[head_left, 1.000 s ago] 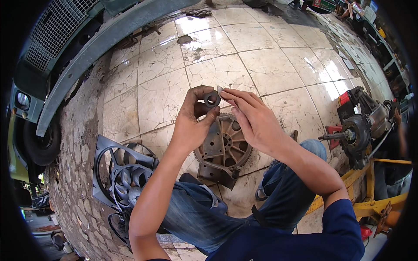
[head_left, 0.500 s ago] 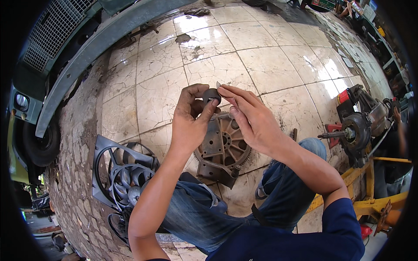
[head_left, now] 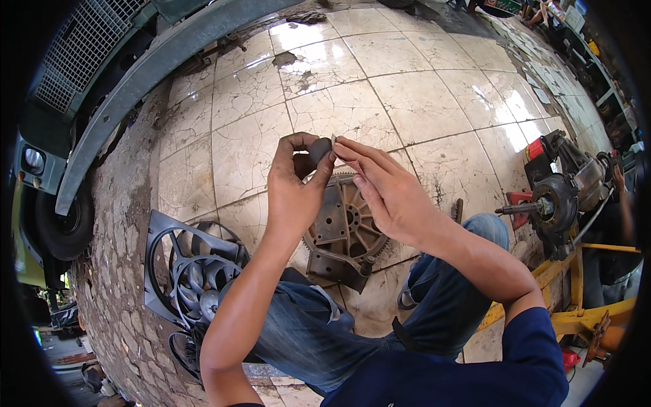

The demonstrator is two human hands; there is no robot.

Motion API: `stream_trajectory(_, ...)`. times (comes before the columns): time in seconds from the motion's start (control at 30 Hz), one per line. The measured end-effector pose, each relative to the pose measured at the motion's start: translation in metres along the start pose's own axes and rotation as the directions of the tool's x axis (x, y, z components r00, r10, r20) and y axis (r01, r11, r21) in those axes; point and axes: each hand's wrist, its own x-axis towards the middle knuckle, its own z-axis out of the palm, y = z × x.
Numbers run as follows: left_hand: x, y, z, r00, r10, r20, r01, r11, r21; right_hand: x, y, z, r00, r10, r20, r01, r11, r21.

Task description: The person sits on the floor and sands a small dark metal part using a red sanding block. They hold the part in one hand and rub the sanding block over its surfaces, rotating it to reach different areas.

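Pinched between the thumb and fingers of my left hand (head_left: 293, 186) is a small dark grey cylindrical ring (head_left: 319, 150), its outer side turned up. My right hand (head_left: 393, 193) grips a thin folded reddish sheet (head_left: 353, 165) that looks like sandpaper, with its pale edge against the ring's right side. Both hands are raised over a toothed flywheel (head_left: 369, 220) that sits on the floor between my feet. A flat metal plate with holes (head_left: 330, 220) lies across the flywheel's left part.
A radiator fan in a black shroud (head_left: 196, 278) lies at my left. The bumper (head_left: 135, 81) of a vehicle spans the upper left. To the right, a greasy gearbox-like assembly (head_left: 559, 197) with a protruding shaft stands by a yellow metal frame (head_left: 576, 305). Cracked tiles (head_left: 407, 95) cover the floor.
The ring has tilted in my left hand, so its hollow opening no longer shows. My right hand has shifted slightly left and down along with the folded sheet.
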Motion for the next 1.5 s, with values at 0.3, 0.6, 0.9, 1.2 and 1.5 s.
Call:
stream_trajectory(0.3, 0.002, 0.005, 0.000, 0.996, 0.090, -0.019, -0.089, 0.993, 0.076, 0.000, 0.001, 0.002, 0.999, 0.022, -0.027, -0.022, 1.000, 0.006)
stream_trajectory(0.6, 0.000, 0.011, 0.001, 0.992, 0.127, 0.018, -0.127, 0.956, 0.266, 0.000, 0.002, 0.001, 0.998, 0.046, -0.031, -0.044, 0.997, 0.066)
stream_trajectory(0.9, -0.005, 0.015, 0.006, 0.983, 0.172, 0.055, -0.181, 0.933, 0.311, 0.001, 0.005, 0.000, 0.998, 0.041, -0.045, -0.037, 0.996, 0.084)
stream_trajectory(1.2, -0.002, 0.011, 0.000, 0.988, 0.143, 0.058, -0.153, 0.955, 0.254, -0.001, 0.006, 0.004, 0.998, 0.044, -0.033, -0.041, 0.995, 0.092)
stream_trajectory(1.5, -0.006, 0.008, 0.004, 0.995, 0.010, 0.096, -0.025, 0.987, 0.157, 0.002, 0.007, 0.001, 0.996, -0.068, -0.050, 0.063, 0.992, -0.110)
